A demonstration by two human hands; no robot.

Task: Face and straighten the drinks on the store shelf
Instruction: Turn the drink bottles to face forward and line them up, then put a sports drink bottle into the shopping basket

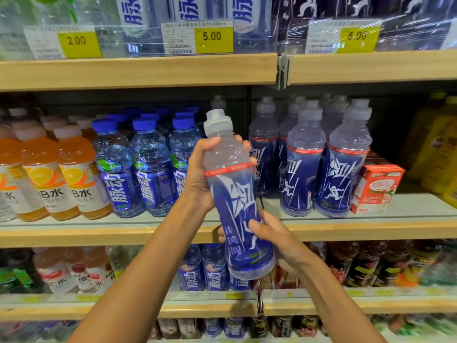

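– Wood-edged middle shelf point(74, 233), that's the biggest thing here. What's on it?
– Orange drinks point(71, 174) at the left, then blue-capped bottles point(150, 169), then a gap. After that comes the row of blue-labelled sports bottles point(304, 169), with a red carton point(376, 189) just beside them.
– And the one being faced?
– Off the shelf. The held bottle point(237, 201) is tilted in front of the shelf edge, before that gap, top leaning left, label towards the camera.
– Both hands on it?
– Yes. The left hand point(200, 174) is wrapped round the clear shoulder above the red band. The right hand point(277, 238) is curled round the lower body, thumb across the label. They're apart, one near each end.
– How will it handle?
– It looks full, so I'd judge it fairly heavy. It's thin plastic, so it should give a little under a squeeze, and the glossy sleeve may be slippery. The narrower middle is probably the surest hold.
– Risks?
– It's tall and narrow, so set down crooked it could knock its neighbours. The pale cap point(217, 122) is no handle.
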